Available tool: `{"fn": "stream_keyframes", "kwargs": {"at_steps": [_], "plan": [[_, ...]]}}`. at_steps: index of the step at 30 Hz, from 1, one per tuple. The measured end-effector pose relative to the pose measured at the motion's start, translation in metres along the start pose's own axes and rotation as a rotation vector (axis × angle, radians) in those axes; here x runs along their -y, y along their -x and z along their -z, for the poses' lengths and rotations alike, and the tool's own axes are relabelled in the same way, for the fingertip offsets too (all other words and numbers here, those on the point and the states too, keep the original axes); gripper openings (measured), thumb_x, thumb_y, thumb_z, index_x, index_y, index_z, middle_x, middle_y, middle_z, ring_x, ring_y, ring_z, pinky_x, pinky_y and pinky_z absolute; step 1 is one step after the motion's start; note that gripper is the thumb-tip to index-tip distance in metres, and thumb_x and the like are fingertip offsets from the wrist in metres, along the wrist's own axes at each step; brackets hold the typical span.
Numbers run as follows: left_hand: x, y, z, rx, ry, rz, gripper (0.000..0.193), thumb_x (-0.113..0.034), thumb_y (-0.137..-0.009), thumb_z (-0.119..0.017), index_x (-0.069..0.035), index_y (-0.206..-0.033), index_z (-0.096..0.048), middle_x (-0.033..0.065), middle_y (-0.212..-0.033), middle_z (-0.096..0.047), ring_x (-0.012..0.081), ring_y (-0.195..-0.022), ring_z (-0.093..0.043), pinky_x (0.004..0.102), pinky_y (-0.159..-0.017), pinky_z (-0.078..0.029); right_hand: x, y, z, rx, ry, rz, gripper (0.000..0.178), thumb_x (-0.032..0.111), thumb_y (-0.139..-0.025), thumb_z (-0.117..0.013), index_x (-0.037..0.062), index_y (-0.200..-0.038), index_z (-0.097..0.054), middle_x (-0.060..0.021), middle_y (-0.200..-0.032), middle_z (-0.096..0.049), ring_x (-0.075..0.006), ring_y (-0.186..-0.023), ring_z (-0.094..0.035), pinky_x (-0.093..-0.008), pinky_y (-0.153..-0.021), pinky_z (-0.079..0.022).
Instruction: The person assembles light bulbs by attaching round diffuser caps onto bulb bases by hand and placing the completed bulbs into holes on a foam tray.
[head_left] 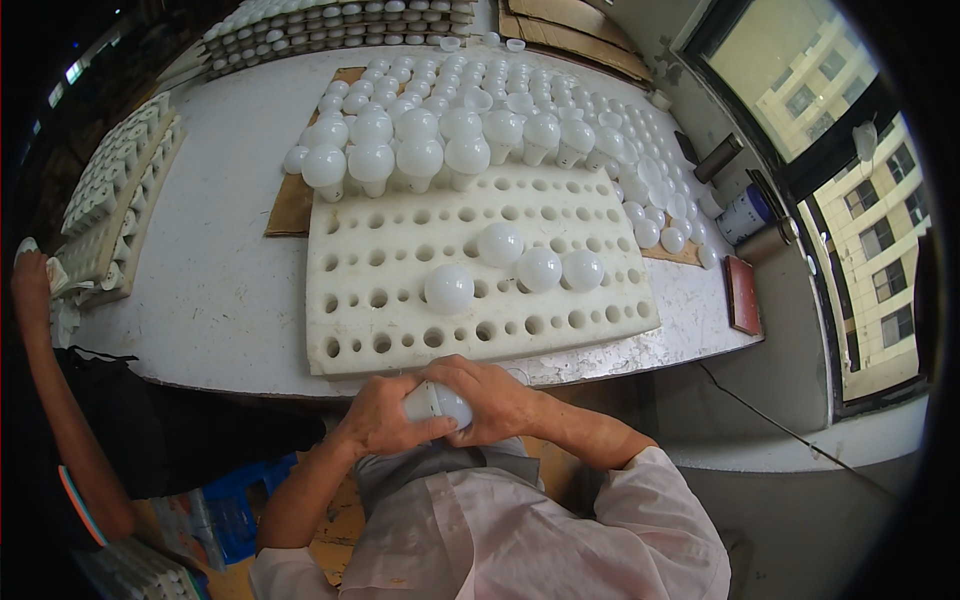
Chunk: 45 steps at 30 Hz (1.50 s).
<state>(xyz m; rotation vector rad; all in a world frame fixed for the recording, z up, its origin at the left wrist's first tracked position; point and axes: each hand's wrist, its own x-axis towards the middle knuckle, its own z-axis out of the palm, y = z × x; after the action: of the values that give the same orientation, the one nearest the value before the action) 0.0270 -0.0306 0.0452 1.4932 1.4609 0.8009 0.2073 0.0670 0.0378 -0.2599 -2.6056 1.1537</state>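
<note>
Close to my body, in front of the table edge, I hold a white light bulb (pixel 422 402) sideways between both hands. My left hand (pixel 385 418) is wrapped round its base end. My right hand (pixel 492 400) closes over the round dome end. Just beyond, a thick white foam tray (pixel 395 318) with rows of holes lies on the table. Several bulbs stand upright in its far rows, such as a bulb (pixel 419 160). A few domes rest on its middle, among them a dome (pixel 449 289) and a dome (pixel 500 244).
Many white domes (pixel 655 218) lie on cardboard behind and right of the tray. Another foam tray (pixel 110 215) with white parts stands at the left, beside a co-worker's hand (pixel 32 275). Stacked trays (pixel 330 25) fill the back. A red box (pixel 741 295) sits by the window.
</note>
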Motion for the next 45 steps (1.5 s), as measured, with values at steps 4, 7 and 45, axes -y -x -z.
{"fn": "stream_keyframes", "kwargs": {"at_steps": [4,7,45], "plan": [[-0.004,-0.001,-0.004,0.01,-0.002,0.052,0.054,-0.032,-0.065,-0.076,0.008,-0.099,-0.064,0.0207,-0.089,-0.068,0.0261,-0.084,-0.068,0.0337,-0.076,-0.053,-0.01,0.0,-0.007,-0.165,0.015,0.216,0.074,0.007,-0.058,-0.076,0.003,-0.124,-0.044,-0.0165,-0.115,-0.05,-0.0347,-0.102,-0.052,-0.0414,-0.087,-0.045],[-0.002,0.0,-0.005,0.017,0.018,0.049,0.053,-0.031,-0.065,-0.076,0.007,-0.098,-0.064,0.0201,-0.09,-0.068,0.0242,-0.084,-0.068,0.0327,-0.076,-0.053,-0.01,0.001,-0.012,-0.211,-0.092,0.26,0.072,0.004,-0.057,-0.076,0.0025,-0.122,-0.047,-0.016,-0.113,-0.05,-0.033,-0.102,-0.05,-0.041,-0.089,-0.043],[0.013,-0.029,-0.017,0.052,0.331,0.073,0.041,-0.033,-0.078,-0.059,0.007,-0.084,-0.065,0.0135,-0.064,-0.063,0.0152,-0.055,-0.061,0.0271,-0.049,-0.049,-0.028,0.002,-0.011,-0.322,-0.199,0.217,0.057,0.007,-0.057,-0.078,0.004,-0.108,-0.053,-0.0119,-0.105,-0.055,-0.0248,-0.091,-0.052,-0.036,-0.082,-0.045]]}}
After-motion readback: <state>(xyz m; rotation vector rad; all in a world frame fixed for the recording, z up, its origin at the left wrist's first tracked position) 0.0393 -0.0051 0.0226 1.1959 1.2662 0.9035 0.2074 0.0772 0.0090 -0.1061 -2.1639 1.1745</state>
